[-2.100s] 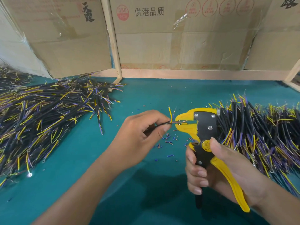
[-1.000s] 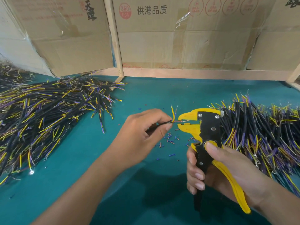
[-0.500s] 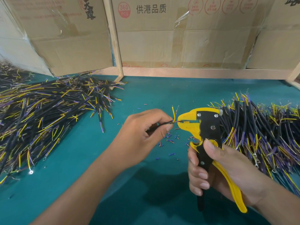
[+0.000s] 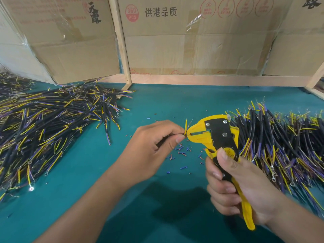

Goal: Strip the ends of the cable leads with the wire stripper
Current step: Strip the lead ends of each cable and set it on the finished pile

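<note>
We look down on a counter (image 4: 157, 102) covered in teal-green matting. Along its far edge runs a low rail of pale wood (image 4: 210, 79). A slim wooden post (image 4: 121, 41) rises from the rail left of centre, and another pale wooden post (image 4: 318, 76) leans in at the right edge. Behind this frame stand brown cardboard boxes (image 4: 192, 41) that fill the whole background like a wall. They carry black Chinese characters, red round stamps and strips of clear, wrinkled packing tape (image 4: 192, 21). The left box (image 4: 70, 50) sits at an angle. The light is soft and even, with a dim shadow on the matting near us.
</note>
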Demonstrator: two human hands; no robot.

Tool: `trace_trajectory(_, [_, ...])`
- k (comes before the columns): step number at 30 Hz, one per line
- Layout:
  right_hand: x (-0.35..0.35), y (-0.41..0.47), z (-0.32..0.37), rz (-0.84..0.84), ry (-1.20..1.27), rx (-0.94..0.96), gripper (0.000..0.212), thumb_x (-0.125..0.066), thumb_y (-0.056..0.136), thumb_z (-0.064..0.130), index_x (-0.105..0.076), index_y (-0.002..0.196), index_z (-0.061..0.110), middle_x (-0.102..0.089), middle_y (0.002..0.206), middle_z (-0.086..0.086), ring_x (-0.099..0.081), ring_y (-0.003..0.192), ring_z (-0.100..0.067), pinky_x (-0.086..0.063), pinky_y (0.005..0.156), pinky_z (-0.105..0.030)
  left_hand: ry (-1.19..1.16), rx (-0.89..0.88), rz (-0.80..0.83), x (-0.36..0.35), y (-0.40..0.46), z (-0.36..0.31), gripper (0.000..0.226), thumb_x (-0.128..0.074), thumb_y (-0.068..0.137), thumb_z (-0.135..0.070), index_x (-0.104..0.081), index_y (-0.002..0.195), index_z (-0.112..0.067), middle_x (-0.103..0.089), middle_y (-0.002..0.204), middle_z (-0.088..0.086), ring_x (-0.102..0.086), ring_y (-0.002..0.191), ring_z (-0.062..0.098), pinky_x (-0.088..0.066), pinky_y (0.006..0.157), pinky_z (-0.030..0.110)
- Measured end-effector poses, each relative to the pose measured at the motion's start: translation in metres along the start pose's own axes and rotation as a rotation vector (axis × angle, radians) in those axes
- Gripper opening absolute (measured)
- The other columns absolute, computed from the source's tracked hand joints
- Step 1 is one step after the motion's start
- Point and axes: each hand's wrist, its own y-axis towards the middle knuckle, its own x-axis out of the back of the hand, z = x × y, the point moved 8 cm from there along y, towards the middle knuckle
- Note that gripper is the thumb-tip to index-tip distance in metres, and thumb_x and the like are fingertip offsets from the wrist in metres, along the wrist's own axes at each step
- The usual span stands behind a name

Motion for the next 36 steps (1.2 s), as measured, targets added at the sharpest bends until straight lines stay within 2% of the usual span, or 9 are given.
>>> trace_trajectory(12, [-0.005, -0.001, 0.002, 0.046, 0.026, -0.024, 0.053, -0.083, 0.075, 0.054, -0.052, 0.070, 0.011, -0.034, 0.051, 0.001, -0.031, 0.037, -0.009, -0.033, 0.040, -0.019, 0.068, -0.053, -0.003, 0.007, 0.002, 0.000, 0.015, -0.057, 0.098, -0.013, -0.067, 0.090, -0.004, -0.051, 0.077, -0.016, -0.044, 0.068, -0.004, -0.031, 0.065, 0.007])
trace_trajectory(19, [0.000, 0.000, 0.005, 0.016, -0.006, -0.021, 0.054, -0.084, 0.071, 0.057, -0.053, 0.070, 0.012, -0.032, 0.052, 0.001, -0.029, 0.037, -0.009, -0.032, 0.039, -0.019, 0.118, -0.071, 0.017, 0.010, 0.002, 0.004, 0.014, -0.057, 0.098, -0.016, -0.068, 0.093, -0.009, -0.051, 0.080, -0.024, -0.049, 0.071, -0.005, -0.033, 0.066, 0.008])
trace_trajectory(21, [0.009, -0.003, 0.022, 0.001, 0.077, 0.039, 0.051, -0.085, 0.071, 0.053, -0.053, 0.069, 0.014, -0.034, 0.051, 0.003, -0.031, 0.035, -0.007, -0.033, 0.035, -0.019, 0.159, -0.033, -0.099, 0.037, 0.000, 0.021, 0.015, -0.056, 0.098, -0.019, -0.067, 0.091, -0.011, -0.058, 0.080, -0.016, -0.052, 0.071, -0.004, -0.041, 0.065, 0.015])
trace_trajectory(23, [0.021, -0.007, 0.045, -0.063, 0.096, 0.145, 0.051, -0.086, 0.071, 0.054, -0.051, 0.067, 0.017, -0.034, 0.050, 0.006, -0.030, 0.034, -0.004, -0.031, 0.030, -0.020, 0.122, 0.082, -0.255, 0.069, -0.004, 0.043, 0.016, -0.054, 0.099, -0.024, -0.064, 0.090, -0.014, -0.060, 0.074, 0.000, -0.051, 0.064, 0.007, -0.046, 0.060, 0.032])
trace_trajectory(25, [0.026, -0.007, 0.053, -0.101, 0.073, 0.190, 0.053, -0.086, 0.070, 0.054, -0.050, 0.067, 0.016, -0.033, 0.051, 0.005, -0.030, 0.035, -0.005, -0.032, 0.032, -0.021, 0.120, 0.088, -0.251, 0.068, -0.002, 0.039, 0.019, -0.053, 0.098, -0.026, -0.065, 0.089, -0.013, -0.059, 0.074, 0.001, -0.050, 0.064, 0.010, -0.044, 0.059, 0.030])
trace_trajectory(28, [0.017, 0.001, 0.028, -0.059, 0.069, 0.094, 0.049, -0.086, 0.073, 0.050, -0.055, 0.073, 0.011, -0.036, 0.057, -0.002, -0.036, 0.042, -0.014, -0.039, 0.042, -0.029, 0.175, 0.002, -0.108, 0.033, 0.004, 0.014, 0.020, -0.054, 0.097, -0.024, -0.067, 0.089, -0.011, -0.059, 0.078, -0.016, -0.052, 0.071, -0.001, -0.038, 0.066, 0.010])
trace_trajectory(30, [0.016, 0.004, 0.016, -0.025, 0.026, 0.067, 0.044, -0.081, 0.080, 0.047, -0.064, 0.084, 0.007, -0.047, 0.066, -0.010, -0.049, 0.054, -0.023, -0.049, 0.058, -0.038, 0.179, -0.030, -0.080, 0.026, 0.004, 0.009, 0.018, -0.055, 0.097, -0.021, -0.067, 0.089, -0.011, -0.054, 0.078, -0.024, -0.052, 0.072, -0.007, -0.035, 0.067, 0.005])
trace_trajectory(33, [0.029, 0.001, 0.013, -0.135, -0.238, 0.031, 0.039, -0.064, 0.093, 0.050, -0.070, 0.108, 0.014, -0.070, 0.104, -0.019, -0.069, 0.095, -0.034, -0.056, 0.087, -0.046, 0.167, -0.040, -0.070, 0.028, 0.004, 0.005, 0.019, -0.055, 0.097, -0.021, -0.067, 0.089, -0.009, -0.054, 0.077, -0.020, -0.049, 0.070, -0.005, -0.034, 0.066, 0.006])
trace_trajectory(36, [0.035, 0.001, 0.007, -0.150, -0.282, -0.004, 0.037, -0.059, 0.096, 0.048, -0.070, 0.114, 0.017, -0.070, 0.119, -0.017, -0.067, 0.109, -0.035, -0.054, 0.095, -0.047, 0.187, -0.061, -0.029, 0.020, 0.004, 0.000, 0.019, -0.055, 0.098, -0.020, -0.067, 0.090, -0.008, -0.055, 0.074, -0.007, -0.047, 0.070, -0.001, -0.034, 0.066, 0.007])
